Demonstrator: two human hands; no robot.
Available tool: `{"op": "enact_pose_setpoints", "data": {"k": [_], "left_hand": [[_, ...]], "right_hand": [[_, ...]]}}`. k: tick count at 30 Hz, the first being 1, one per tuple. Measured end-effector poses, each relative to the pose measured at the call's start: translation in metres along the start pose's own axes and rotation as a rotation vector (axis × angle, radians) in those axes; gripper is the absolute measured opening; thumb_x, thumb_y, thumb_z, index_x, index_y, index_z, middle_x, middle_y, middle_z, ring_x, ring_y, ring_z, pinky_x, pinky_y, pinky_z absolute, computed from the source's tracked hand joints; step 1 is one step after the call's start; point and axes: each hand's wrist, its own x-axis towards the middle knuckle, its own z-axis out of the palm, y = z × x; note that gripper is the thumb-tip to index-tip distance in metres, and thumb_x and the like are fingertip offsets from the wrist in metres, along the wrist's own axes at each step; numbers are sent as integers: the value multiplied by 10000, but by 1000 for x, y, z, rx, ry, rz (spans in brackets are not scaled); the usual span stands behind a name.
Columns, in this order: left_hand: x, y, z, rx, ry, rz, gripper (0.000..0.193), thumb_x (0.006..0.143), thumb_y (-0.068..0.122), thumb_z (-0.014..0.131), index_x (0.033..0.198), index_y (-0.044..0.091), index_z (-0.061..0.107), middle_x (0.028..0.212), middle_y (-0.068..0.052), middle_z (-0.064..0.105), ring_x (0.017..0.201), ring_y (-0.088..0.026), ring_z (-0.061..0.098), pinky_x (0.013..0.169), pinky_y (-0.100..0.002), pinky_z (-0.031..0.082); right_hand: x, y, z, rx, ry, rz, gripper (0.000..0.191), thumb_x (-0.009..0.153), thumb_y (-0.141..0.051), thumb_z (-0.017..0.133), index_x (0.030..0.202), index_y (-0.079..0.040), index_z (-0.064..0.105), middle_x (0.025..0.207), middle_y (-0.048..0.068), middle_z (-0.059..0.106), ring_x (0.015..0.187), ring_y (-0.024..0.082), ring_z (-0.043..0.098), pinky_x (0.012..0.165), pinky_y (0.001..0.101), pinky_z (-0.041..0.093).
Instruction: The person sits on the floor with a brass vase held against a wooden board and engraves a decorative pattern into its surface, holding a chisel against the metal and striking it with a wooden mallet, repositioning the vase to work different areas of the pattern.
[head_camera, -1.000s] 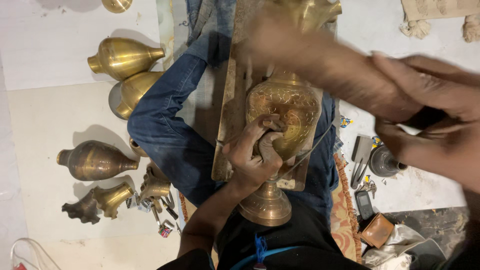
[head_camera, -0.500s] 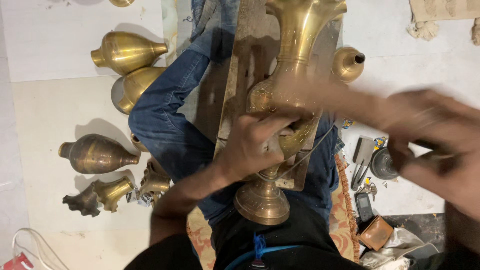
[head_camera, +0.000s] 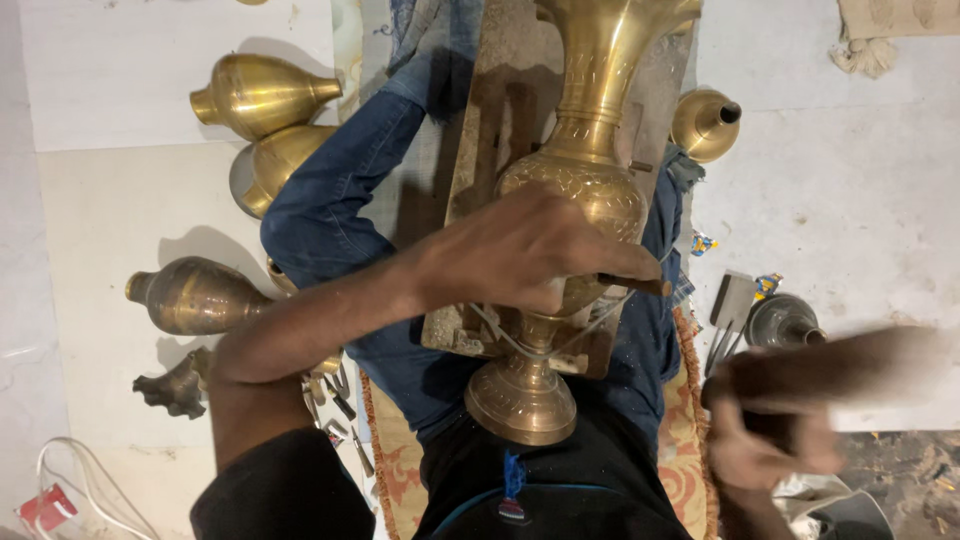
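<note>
A tall engraved brass vase (head_camera: 585, 150) lies along a wooden board (head_camera: 500, 110) across my lap, with its round foot (head_camera: 520, 400) toward me. My left hand (head_camera: 520, 250) rests over the vase's belly, shut on a thin dark chisel (head_camera: 640, 285) whose tip pokes out to the right. My right hand (head_camera: 770, 440) is off to the lower right, away from the vase and blurred by motion. Its fingers are closed on a dark tool that I cannot make out clearly. A thin cord (head_camera: 500, 335) runs around the vase's stem.
Several brass vessels lie on the pale floor at the left: two near the top (head_camera: 260, 95), one lower (head_camera: 195, 295), and a flared piece (head_camera: 175, 385). A small brass pot (head_camera: 705, 122) sits right of the board. Hand tools (head_camera: 730, 300) and a dark metal cup (head_camera: 785, 320) lie at the right.
My right hand has swung from above the vase down to the lower right. My left hand has shifted up over the vase's belly, still gripping the chisel.
</note>
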Motion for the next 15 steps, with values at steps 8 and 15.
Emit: {"op": "enact_pose_setpoints", "data": {"k": [8,15], "left_hand": [[3,-27,13,74,121,369,828,929,-159,591,1519,345,302,739,46,370,628,-103,440,563,-223,418],[20,-19,-4,-124,-308,106,536,875,-138,596,1243,231,720,795,6,726,522,-117,636,417,-284,485]], "right_hand": [[-64,40,-11,38,-365,530,240,888,-13,725,1117,-34,656,986,36,659,839,133,640,726,246,525],[-110,34,28,-306,94,627,183,868,5,808,939,29,641,788,60,617,660,151,572,616,282,478]]}}
